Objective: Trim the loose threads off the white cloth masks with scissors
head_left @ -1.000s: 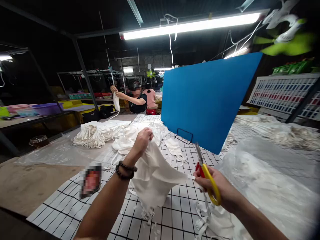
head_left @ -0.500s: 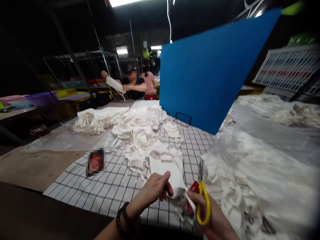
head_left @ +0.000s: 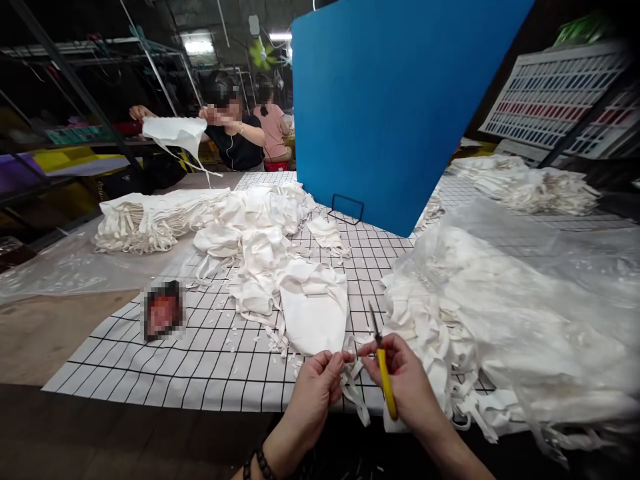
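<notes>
My left hand [head_left: 316, 390] is closed in a pinch at the near end of a white cloth piece [head_left: 316, 310] with thin straps, which lies flat on the checked tablecloth [head_left: 200, 363]. In my right hand [head_left: 407, 383] are scissors [head_left: 385, 373] with a yellow handle, their blades pointing away from me. The right thumb and index finger reach close to the left fingertips; whether they also pinch a strap I cannot make out. White straps [head_left: 357, 397] hang below the hands near the table edge.
More loose white cloth pieces [head_left: 260, 250] lie beyond, beside a neat stack [head_left: 150, 213]. Clear plastic [head_left: 525, 300] covers a pile at right. A blue board [head_left: 390, 120] stands upright on a wire stand [head_left: 346, 208]. Across the table a person [head_left: 235, 137] holds up white cloth.
My hands have come together at the cloth's near end, and the scissors have turned in my right hand. The view has shifted. Across the table, the person's cloth is now spread between both hands.
</notes>
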Demonstrator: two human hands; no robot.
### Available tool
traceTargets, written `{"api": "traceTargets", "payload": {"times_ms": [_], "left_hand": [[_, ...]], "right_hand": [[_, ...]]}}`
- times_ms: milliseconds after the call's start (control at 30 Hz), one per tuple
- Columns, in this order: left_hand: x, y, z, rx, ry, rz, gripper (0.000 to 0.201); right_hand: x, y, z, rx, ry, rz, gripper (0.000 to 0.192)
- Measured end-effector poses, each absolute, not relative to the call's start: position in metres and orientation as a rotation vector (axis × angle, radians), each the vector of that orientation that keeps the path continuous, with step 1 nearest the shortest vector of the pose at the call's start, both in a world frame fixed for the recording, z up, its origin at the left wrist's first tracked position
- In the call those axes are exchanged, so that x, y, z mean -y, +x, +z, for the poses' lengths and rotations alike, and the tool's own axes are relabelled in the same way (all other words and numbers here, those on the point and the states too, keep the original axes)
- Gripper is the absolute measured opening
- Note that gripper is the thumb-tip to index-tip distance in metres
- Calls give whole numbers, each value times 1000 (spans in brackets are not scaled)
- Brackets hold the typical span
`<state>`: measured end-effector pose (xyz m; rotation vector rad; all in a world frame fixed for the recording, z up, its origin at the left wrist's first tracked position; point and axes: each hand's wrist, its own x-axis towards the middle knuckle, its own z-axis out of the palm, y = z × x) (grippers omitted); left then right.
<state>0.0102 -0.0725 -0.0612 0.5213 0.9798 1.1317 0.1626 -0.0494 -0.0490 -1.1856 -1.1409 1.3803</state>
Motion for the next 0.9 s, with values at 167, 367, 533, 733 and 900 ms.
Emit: {"api": "traceTargets", "payload": {"times_ms": [167, 367, 533, 733, 900], "left_hand": [[79, 2, -54, -1062, 698, 1115, 40], [77, -12, -51, -1197, 945, 1210, 38], [69, -14, -50, -1307, 1096, 1397, 33], [61, -13, -57, -1117, 1086, 1296, 29], [60, -20, -55, -1151, 1259, 1186, 28]], "right_hand": [[16, 161, -31, 1575, -1047, 1382, 28], [2, 133, -36, 1447, -978, 1392, 27], [12, 120, -45, 1329, -1004, 1449, 34], [7, 155, -24, 1600, -1219, 1376, 33], [8, 189, 3, 2229, -1501, 997, 36]]}}
